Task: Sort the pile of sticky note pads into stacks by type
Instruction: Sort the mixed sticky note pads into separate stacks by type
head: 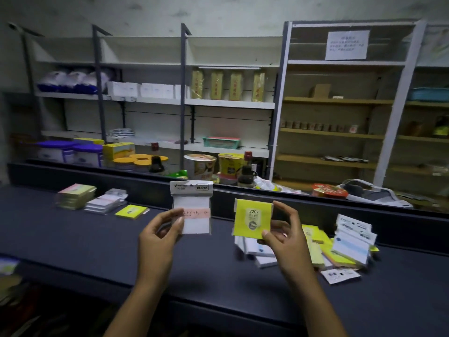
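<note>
Two pads are held up above the table at this moment: a clear-wrapped white pad with a pink band is pinched at its lower left edge by the fingers of the left hand, and a yellow-green pad marked 2207 is gripped between the thumb and curled fingers of the right hand. Both pads are lifted clear of the surface, between the sorted groups on the left and the unsorted pile on the right. Three groups can be counted at the far left: a tall stack of yellow-green pads with a pinkish one on top, a lower stack of clear-wrapped white pads just beside it, and a single yellow-green pad lying flat next to that. How many pads each stack holds cannot be told, since the edges blur together. The pile on the right is judged to hold roughly ten or more pads, mixed yellow, white and blue-banded, some leaning on each other and a few white ones partly hidden behind the right hand; one small white packet lies apart at the front. The sorting is judged to be perhaps half done: three types have been started, while a good share of the pile is yet to be placed. Shelves with boxes, jars and cup noodles are seen behind the table
</note>
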`<state>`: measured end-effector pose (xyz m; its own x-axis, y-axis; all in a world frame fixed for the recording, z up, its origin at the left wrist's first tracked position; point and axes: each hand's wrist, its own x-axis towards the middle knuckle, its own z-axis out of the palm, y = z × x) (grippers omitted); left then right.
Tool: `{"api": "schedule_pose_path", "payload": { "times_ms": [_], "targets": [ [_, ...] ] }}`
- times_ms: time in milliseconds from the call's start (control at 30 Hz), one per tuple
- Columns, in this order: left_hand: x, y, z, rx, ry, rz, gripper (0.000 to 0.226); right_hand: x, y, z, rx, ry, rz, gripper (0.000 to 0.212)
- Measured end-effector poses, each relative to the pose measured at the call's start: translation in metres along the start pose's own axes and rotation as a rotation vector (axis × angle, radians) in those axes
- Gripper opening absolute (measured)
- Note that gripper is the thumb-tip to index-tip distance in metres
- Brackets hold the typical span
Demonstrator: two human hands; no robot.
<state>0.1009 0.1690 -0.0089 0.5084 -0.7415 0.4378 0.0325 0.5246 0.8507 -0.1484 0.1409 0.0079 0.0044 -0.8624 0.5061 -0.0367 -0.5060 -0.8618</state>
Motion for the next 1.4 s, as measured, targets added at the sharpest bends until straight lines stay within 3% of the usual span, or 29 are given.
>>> {"api": "schedule_pose_path", "payload": {
  "times_ms": [300,633,1400],
  "targets": [
    [-0.025,0.069,-0.119,0.0,0.087,0.006,0.019,-0.06,-0.044,0.096,0.025,-0.098,-0.036,0.041],
    [-0.024,0.111,-0.211,0.096,0.155,0.038,0.02,-0.08,-0.064,0.182,0.033,-0.207,-0.069,0.04],
    [0.128,0.054,-0.257,0.211,0.227,0.049,0.03,0.044,-0.004,0.304,0.12,-0.256,-0.046,0.041]
  ]
}}
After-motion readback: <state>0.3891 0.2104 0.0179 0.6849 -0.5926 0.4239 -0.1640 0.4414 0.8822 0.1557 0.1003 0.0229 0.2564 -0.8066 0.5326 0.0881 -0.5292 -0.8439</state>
